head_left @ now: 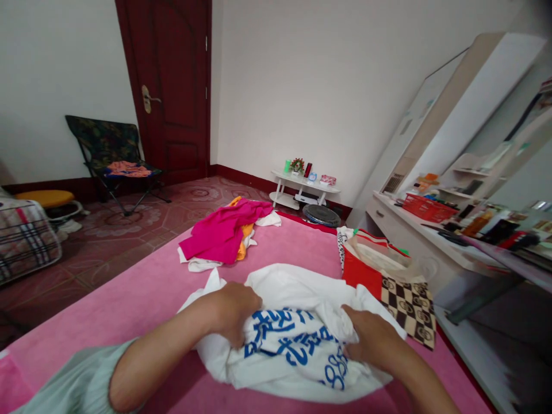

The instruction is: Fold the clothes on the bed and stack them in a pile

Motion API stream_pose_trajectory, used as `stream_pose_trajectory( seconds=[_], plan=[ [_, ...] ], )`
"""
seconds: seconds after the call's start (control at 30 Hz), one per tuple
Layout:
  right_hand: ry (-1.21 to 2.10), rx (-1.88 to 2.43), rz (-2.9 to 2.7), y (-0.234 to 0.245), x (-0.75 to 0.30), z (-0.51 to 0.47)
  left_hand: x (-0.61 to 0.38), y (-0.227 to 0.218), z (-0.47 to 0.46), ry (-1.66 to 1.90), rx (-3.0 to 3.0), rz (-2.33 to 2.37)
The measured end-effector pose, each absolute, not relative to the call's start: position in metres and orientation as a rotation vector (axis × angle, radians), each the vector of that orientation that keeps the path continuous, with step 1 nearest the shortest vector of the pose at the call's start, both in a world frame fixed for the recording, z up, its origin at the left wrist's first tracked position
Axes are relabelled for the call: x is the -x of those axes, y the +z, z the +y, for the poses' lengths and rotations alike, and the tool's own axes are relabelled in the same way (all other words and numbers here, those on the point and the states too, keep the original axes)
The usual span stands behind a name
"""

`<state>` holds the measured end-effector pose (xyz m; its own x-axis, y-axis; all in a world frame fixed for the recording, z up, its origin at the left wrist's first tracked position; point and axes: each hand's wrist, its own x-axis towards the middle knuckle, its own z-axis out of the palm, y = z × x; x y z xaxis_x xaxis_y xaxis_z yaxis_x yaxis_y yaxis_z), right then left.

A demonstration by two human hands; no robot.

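Observation:
A white T-shirt (297, 368) with large blue printed characters lies bunched on the pink bed cover (142, 299) right in front of me. My left hand (236, 309) grips its left side, the fingertips partly hidden in the folds. On the opposite side, my right hand (366, 334) is closed on a bunched part of the same shirt, thumb on top. Further up the bed lies a heap of clothes with a magenta garment (224, 230) on top. Orange cloth (245, 238) and white cloth show from beneath it.
Right of the shirt sits a red bag with a checkered panel (407, 307). A dresser with a red basket (429, 207) stands along the right side. Beyond the bed are a small white table (302, 183), a folding chair (112, 152) and a dark red door (172, 86).

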<state>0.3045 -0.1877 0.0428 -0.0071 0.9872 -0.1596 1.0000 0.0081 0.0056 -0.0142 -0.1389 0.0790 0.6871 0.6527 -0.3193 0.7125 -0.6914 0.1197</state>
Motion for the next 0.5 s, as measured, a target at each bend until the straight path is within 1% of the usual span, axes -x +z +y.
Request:
stream_pose_trajectory(
  seconds=[0.07,0.13,0.23,0.3,0.33,0.37,0.4,0.5],
  plan=[
    [-0.148,-1.991,2.181,0.047,-0.296,-0.191,0.013,0.085,-0.145,-0.439,-2.652,0.970],
    [-0.136,-1.864,2.197,0.058,-0.287,-0.191,0.018,0.087,-0.146,-0.426,-2.596,0.863],
    [-0.297,-1.657,2.258,0.086,-0.277,-0.174,0.038,0.093,-0.138,-0.316,-2.416,0.756],
    [-0.433,-1.593,2.319,0.112,-0.272,-0.149,0.055,0.108,-0.125,-0.216,-2.329,0.831],
    [-0.432,-1.629,2.370,0.125,-0.269,-0.133,0.064,0.121,-0.117,-0.142,-2.328,0.930],
    [-0.332,-1.725,2.445,0.139,-0.266,-0.116,0.072,0.135,-0.107,-0.045,-2.358,1.089],
    [-0.134,-1.874,2.570,0.151,-0.264,-0.099,0.079,0.150,-0.096,0.089,-2.400,1.270],
    [0.266,-2.199,2.823,0.172,-0.259,-0.057,0.094,0.179,-0.059,0.667,-2.541,1.841]
  ],
)
